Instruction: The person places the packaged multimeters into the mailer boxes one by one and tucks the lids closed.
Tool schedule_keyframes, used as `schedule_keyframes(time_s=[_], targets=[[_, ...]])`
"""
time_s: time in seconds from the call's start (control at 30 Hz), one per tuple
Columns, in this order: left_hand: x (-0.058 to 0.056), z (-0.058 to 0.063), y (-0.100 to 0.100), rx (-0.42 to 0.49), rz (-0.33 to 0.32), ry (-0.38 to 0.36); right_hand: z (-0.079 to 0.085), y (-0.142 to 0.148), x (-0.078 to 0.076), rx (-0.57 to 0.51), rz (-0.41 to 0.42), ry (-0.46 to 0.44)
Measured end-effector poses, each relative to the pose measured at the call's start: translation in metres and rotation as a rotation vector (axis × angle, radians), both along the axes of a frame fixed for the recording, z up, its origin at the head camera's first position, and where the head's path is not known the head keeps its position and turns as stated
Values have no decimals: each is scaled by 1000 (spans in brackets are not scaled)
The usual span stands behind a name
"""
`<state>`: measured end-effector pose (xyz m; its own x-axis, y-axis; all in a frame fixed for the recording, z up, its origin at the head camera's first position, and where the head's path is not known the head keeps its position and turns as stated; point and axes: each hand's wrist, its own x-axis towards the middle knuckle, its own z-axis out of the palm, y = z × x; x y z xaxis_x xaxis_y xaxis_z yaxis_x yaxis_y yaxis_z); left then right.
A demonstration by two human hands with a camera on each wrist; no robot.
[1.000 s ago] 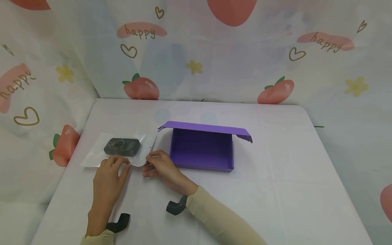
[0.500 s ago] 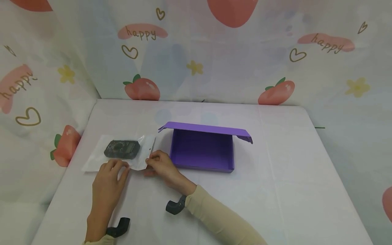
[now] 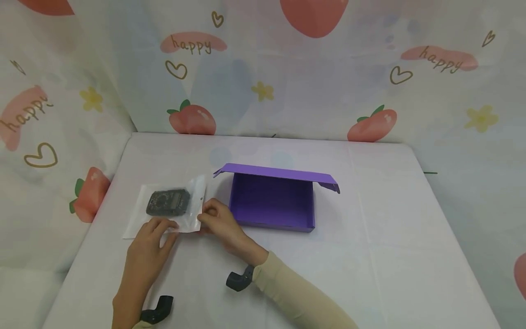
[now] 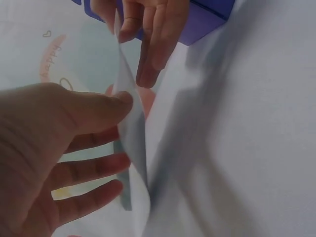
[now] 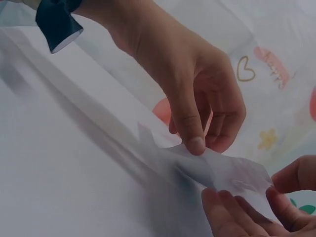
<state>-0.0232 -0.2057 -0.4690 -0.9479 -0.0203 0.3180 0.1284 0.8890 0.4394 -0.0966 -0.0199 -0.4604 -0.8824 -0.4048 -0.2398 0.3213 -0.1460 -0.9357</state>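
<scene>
A dark digital multimeter (image 3: 168, 202) lies inside a clear and white plastic bag (image 3: 196, 194), left of centre on the table. My left hand (image 3: 145, 251) pinches the bag's near edge between thumb and fingers; in the left wrist view the thumb of the left hand (image 4: 74, 118) presses on that raised edge. At the bag's near right corner, my right hand (image 3: 223, 228) pinches the plastic. Both hands meet the bag in the right wrist view, the left hand (image 5: 182, 74) above and the right hand (image 5: 242, 212) at lower right. The multimeter's underside is hidden.
A purple box (image 3: 271, 201) with its lid raised and leaning forward stands just right of the bag. White cloth covers the table (image 3: 390, 256). A printed curtain (image 3: 296, 82) closes off the back and sides.
The bag with the multimeter has shifted slightly right and towards me, and its far right corner stands up more. Both hands keep their hold on the near edge.
</scene>
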Motion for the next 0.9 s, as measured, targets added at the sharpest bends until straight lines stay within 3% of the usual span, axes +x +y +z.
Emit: schedule_keyframes(time_s=[0.1, 0.2, 0.37, 0.57, 0.9], targets=[[1, 8, -3, 1, -30, -51, 1, 3, 3, -8, 9, -4], [1, 17, -7, 1, -20, -94, 3, 5, 6, -14, 10, -14], [-3, 24, -15, 27, 128, -108, 3, 9, 11, -15, 7, -16], [-14, 18, -23, 129, 301, -205, 3, 16, 18, -1, 10, -8], [-29, 4, -30, 184, 388, -294, 4, 26, 27, -7, 13, 20]])
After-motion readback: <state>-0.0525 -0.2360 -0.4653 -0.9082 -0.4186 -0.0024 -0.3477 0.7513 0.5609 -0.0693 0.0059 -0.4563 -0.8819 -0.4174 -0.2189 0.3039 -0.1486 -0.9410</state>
